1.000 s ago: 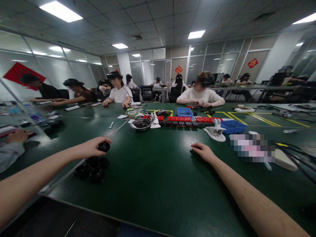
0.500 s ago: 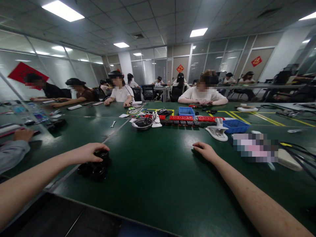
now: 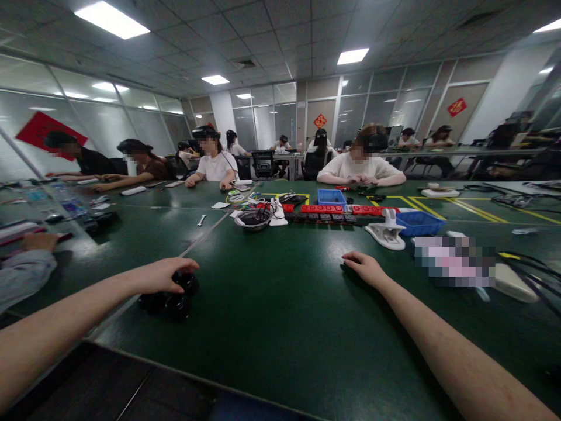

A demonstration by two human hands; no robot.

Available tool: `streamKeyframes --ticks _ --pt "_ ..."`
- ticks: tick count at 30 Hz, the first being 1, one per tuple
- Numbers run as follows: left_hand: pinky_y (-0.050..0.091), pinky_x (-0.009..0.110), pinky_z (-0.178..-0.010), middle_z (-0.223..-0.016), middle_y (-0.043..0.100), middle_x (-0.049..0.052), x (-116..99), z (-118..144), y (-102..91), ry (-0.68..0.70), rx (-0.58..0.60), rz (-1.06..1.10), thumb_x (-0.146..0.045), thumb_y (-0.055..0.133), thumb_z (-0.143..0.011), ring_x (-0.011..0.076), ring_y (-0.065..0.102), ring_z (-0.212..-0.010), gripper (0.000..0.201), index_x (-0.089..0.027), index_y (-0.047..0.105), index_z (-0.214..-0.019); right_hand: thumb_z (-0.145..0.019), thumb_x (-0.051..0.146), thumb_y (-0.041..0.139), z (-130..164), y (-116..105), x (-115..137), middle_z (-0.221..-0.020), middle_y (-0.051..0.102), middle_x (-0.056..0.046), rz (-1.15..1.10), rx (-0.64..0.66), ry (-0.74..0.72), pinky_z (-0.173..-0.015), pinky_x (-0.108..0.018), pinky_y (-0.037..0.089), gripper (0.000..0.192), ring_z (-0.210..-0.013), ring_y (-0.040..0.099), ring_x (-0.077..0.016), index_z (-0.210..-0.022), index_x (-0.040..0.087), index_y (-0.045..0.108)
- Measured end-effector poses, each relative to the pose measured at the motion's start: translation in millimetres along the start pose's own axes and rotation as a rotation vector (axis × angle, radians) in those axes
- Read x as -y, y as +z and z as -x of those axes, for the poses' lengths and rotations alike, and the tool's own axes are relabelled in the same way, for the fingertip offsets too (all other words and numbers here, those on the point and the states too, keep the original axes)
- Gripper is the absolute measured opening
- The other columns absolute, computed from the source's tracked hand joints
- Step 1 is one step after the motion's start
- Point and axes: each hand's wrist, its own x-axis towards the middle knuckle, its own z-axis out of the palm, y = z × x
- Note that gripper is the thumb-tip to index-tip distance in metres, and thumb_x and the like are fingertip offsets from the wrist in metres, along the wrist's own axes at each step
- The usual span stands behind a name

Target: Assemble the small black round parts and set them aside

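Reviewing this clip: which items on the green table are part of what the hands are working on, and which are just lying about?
In hand:
- left hand resting on the cluster of black round parts
- right hand flat on the green table, holding nothing

Lying about:
- metal bowl
- blue bins
- white clamp-like tool
- red strips
- small wrench

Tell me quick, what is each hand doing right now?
Left hand: resting on a cluster of black rings, fingers curled over one; a firm grip cannot be told.
Right hand: holds nothing, palm down on the table.
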Motion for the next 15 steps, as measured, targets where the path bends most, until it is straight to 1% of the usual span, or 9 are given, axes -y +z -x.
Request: streamKeyframes --ticks 3,6,9,15 --pt "0.035 0.028 -0.085 -0.105 0.053 0.004 1.9 -1.7 -0.8 0.024 -0.017 -0.017 -0.037 0.055 -0.056 0.0211 0.047 -0.098 0.059 -0.02 0.044 -0.111 -0.07 0.032 0.046 0.1 -0.4 0.4 -0.09 0.059 -0.005 0.011 0.009 -0.002 -0.079 -0.028 0.038 0.028 -0.085 0.053 -0.0173 -0.09 0.017 0.057" --pt "0.033 0.029 -0.086 -0.106 0.053 0.003 3.1 -4.0 -3.7 0.057 -0.012 -0.037 -0.038 0.054 -0.058 0.0215 0.046 -0.099 0.048 -0.021 0.052 -0.103 -0.07 0.032 0.045 0.4 -0.9 1.1 -0.091 0.059 -0.005 0.021 0.013 -0.001 -0.08 -0.028 0.038 0.028 -0.086 0.053 -0.0173 -0.09 0.016 0.056" --pt "0.035 0.028 -0.083 -0.1 0.056 0.003 2.4 -5.9 -6.3 0.055 0.012 -0.041 -0.038 0.054 -0.059 0.0215 0.048 -0.095 0.039 -0.022 0.058 -0.094 -0.07 0.031 0.045 0.7 -1.0 1.7 -0.092 0.059 -0.005 0.025 0.01 -0.001 -0.08 -0.029 0.038 0.027 -0.086 0.053 -0.0176 -0.09 0.017 0.057" --pt "0.037 0.027 -0.078 -0.094 0.058 0.002 -0.8 -6.8 -6.6 0.053 0.017 -0.029 -0.038 0.055 -0.058 0.0211 0.05 -0.088 0.037 -0.021 0.06 -0.091 -0.07 0.032 0.045 0.4 -0.5 1.4 -0.092 0.059 -0.005 0.031 0.004 -0.007 -0.079 -0.029 0.038 0.027 -0.087 0.053 -0.018 -0.09 0.017 0.057"
